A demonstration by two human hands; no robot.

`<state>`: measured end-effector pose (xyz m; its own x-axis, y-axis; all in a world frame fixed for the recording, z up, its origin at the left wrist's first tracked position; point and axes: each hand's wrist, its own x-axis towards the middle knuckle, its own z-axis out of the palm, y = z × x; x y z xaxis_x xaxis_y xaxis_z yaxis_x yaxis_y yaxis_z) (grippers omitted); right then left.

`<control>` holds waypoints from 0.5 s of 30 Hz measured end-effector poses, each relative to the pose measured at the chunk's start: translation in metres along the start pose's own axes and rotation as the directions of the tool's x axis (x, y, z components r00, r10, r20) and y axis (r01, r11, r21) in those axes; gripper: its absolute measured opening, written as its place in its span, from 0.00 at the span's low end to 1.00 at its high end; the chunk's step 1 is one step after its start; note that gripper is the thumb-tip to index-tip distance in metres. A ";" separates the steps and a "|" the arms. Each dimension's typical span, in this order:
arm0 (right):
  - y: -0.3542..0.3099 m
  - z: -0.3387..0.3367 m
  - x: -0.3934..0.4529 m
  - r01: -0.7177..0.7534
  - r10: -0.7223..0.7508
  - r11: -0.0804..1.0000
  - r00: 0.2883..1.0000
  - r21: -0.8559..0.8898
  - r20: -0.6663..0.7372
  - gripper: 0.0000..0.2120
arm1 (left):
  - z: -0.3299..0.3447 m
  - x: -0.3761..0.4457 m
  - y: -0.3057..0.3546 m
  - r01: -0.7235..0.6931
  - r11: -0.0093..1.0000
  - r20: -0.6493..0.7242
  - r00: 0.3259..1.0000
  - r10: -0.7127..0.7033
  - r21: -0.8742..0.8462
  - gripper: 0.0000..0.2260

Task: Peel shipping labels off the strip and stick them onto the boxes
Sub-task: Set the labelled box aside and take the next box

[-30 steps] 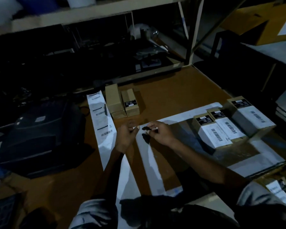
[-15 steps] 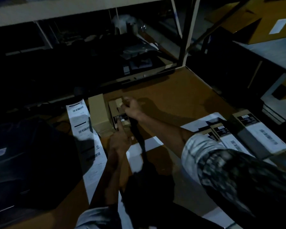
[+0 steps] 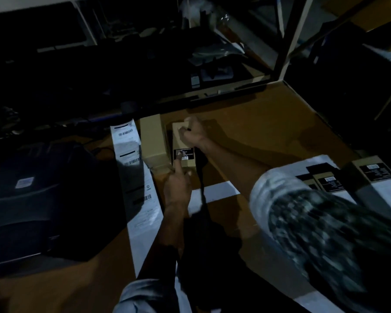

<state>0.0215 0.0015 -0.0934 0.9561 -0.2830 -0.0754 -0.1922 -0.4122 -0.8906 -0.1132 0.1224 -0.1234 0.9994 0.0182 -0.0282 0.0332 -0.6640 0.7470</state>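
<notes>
The right hand (image 3: pixel 193 133) curls its fingers over the far end of a small brown box (image 3: pixel 182 145) on the table (image 3: pixel 269 127). The left hand (image 3: pixel 176 184) presses an extended forefinger on the box's near black sticker (image 3: pixel 184 154), other fingers curled. The label strip (image 3: pixel 133 168) lies just left, beyond a second box (image 3: pixel 153 141).

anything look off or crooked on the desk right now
Nothing is clearly damaged or spilled. The long white label strip lies slanted across the brown desk. The small tan cardboard box, gripped by the right hand and touched by the left hand, sits square beside its taller neighbour.
</notes>
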 end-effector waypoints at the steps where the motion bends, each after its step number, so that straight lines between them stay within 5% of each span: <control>1: 0.002 -0.005 -0.008 0.022 -0.021 1.000 0.999 0.018 -0.025 0.16 | 0.000 -0.002 -0.001 -0.015 0.999 -0.002 1.000 0.015 0.035 0.25; 6: 0.021 -0.046 -0.074 0.105 -0.094 0.994 0.962 0.026 -0.255 0.16 | -0.011 -0.024 -0.001 0.041 0.999 -0.039 0.998 -0.043 -0.031 0.30; 10: 0.043 -0.078 -0.144 0.031 -0.003 0.997 0.922 0.066 -0.388 0.20 | -0.027 -0.048 -0.001 0.013 0.941 -0.010 1.000 -0.017 -0.337 0.26; 15: 0.068 -0.083 -0.232 -0.022 0.146 0.966 0.869 0.256 -0.473 0.21 | -0.040 -0.099 -0.019 -0.114 0.923 0.027 0.991 0.133 -0.368 0.22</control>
<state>-0.2314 -0.0331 -0.0988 0.6983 -0.7156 0.0171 -0.1503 -0.1699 -0.9739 -0.2129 0.1633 -0.1085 0.9945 -0.0902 0.0533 -0.0810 -0.3400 0.9369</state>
